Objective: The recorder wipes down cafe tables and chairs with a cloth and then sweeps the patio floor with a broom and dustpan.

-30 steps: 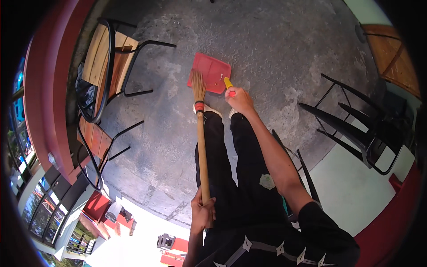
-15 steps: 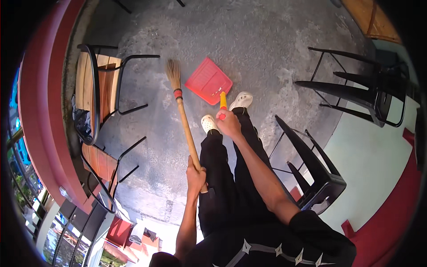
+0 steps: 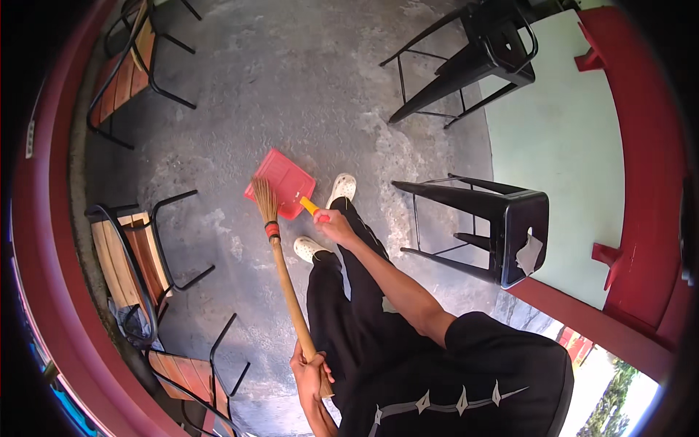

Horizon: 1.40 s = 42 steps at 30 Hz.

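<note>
My left hand (image 3: 311, 373) is wrapped round the lower end of the wooden handle of a broom (image 3: 289, 291). The broom's straw bristles fan out at the far end, over the left edge of a red dustpan (image 3: 285, 177); whether they touch it I cannot tell. By its yellow and red handle, my right hand (image 3: 334, 225) grips the dustpan, which is at floor level ahead of my feet. A few small light bits show in the pan near the handle.
Wood-slatted metal chairs (image 3: 120, 255) line the left side beside a red ledge (image 3: 54, 240). Black metal stools (image 3: 526, 237) stand at the right, in front of a pale green panel (image 3: 561, 146) with red framing. My light clogs (image 3: 309, 249) are on the grey concrete floor (image 3: 291, 80).
The view has turned, so chairs and stools sit elsewhere in it. The bristles, earlier apart from the dustpan on its left, now overlap its left edge. Both hands keep their hold.
</note>
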Available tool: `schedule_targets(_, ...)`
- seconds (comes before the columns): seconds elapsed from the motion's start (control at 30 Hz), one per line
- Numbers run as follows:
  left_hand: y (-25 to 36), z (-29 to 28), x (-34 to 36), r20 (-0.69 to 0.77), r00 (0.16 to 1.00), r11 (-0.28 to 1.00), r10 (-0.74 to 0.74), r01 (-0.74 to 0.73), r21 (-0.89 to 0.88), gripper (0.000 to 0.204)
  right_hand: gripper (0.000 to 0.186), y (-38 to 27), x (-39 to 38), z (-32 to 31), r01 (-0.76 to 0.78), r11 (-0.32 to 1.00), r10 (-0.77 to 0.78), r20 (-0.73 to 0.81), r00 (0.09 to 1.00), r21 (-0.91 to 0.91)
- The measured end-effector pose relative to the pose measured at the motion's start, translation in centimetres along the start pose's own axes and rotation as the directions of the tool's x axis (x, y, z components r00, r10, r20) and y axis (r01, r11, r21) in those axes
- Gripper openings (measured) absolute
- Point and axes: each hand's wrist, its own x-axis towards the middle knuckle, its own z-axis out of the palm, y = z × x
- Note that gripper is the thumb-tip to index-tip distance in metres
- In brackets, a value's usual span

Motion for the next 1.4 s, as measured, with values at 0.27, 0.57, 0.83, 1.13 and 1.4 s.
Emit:
schedule_targets(0.27,3.9,-2.1,-3.5,0.1,0.992,0.994,0.074,-0.082,0.076,0.039,0.003,-5.3,-12.6,-6.6,-0.159,0.889,0.231,-0.121,0.965,0.428)
schedule_targets(0.57,8.9,-1.2,-8.2,0.468,0.862,0.977,0.195,-0.127,-0.172,0.051,0.013,-9.6,-18.5,-12.3,-0.145,0.896,0.275,-0.267,0.924,0.42)
schedule_targets(0.83,11.5,-0.1,-8.4,0.516,0.805,0.929,0.292,-0.11,-0.354,0.05,0.007,-14.7,-17.6,-12.8,-0.058,0.863,0.246,-0.316,0.916,0.502)
schedule_targets(1.13,16.9,0.1,-6.1,0.422,0.865,0.884,0.272,-0.052,-0.464,0.042,0.006,-22.6,-11.3,-12.6,-0.016,0.862,0.173,-0.263,0.949,0.507)
schedule_targets(1.4,25.5,1.1,-0.1,0.333,0.926,0.874,0.177,0.008,-0.486,0.036,0.004,-28.0,0.1,-12.3,-0.031,0.827,0.163,-0.186,0.969,0.561)
